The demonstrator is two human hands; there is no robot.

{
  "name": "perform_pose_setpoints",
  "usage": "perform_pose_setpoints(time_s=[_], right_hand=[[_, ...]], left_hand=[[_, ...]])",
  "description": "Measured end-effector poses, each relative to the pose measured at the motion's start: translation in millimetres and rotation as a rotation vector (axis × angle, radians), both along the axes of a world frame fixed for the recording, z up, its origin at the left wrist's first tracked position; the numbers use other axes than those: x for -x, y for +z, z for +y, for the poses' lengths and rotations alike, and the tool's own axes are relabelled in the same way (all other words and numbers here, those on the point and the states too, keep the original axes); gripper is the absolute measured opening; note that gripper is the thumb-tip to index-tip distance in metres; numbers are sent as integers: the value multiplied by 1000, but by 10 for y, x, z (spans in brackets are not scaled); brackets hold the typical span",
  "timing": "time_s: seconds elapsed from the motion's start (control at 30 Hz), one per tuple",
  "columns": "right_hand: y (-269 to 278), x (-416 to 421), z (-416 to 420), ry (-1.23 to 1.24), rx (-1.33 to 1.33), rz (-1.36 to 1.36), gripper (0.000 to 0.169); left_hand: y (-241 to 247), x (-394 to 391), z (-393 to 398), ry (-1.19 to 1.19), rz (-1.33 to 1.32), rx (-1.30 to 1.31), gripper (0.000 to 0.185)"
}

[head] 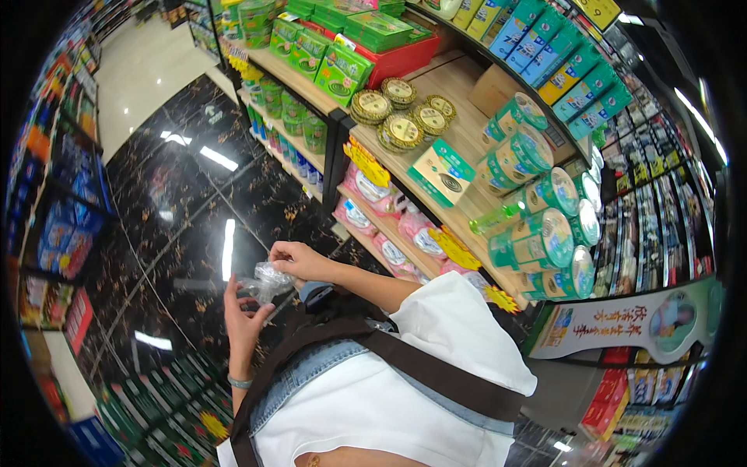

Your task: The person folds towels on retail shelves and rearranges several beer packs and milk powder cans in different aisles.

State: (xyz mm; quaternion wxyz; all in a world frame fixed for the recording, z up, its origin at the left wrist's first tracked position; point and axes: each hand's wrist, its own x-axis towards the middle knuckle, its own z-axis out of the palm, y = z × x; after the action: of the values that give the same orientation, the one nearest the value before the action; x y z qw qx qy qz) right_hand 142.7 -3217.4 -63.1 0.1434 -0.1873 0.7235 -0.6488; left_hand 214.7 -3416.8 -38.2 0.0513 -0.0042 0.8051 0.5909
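Observation:
A crumpled piece of clear plastic film (269,281) is between my hands, above the dark tiled floor. My right hand (296,261) pinches its upper edge with bent fingers. Lower and to the left, my left hand (245,312), with a band at the wrist, holds the film loosely between thumb and fingers. Beside my right hand, close to my body, is a dark blue object (315,292), partly hidden; I cannot tell what it is.
A wooden display shelf (379,143) on the right bears round gold tins (402,129), a green-and-white box (442,172), green tubs (534,239) and a green bottle (497,217). Green cartons (157,403) are stacked lower left. Blue packages (70,222) line the left shelf.

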Motion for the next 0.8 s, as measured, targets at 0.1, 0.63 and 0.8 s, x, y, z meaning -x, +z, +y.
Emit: perform_pose_setpoints(time_s=[0.1, 0.63, 0.8], right_hand=[[-105, 667, -263, -30, 38, -92, 11], [275, 3656, -2238, -86, 5, 226, 14], [341, 4130, -2298, -270, -38, 170, 16]], left_hand=[[33, 662, -212, -56, 7, 139, 85], [-244, 3911, -2049, -116, 69, -44, 23], [-175, 4933, -2369, -340, 1, 34, 13]])
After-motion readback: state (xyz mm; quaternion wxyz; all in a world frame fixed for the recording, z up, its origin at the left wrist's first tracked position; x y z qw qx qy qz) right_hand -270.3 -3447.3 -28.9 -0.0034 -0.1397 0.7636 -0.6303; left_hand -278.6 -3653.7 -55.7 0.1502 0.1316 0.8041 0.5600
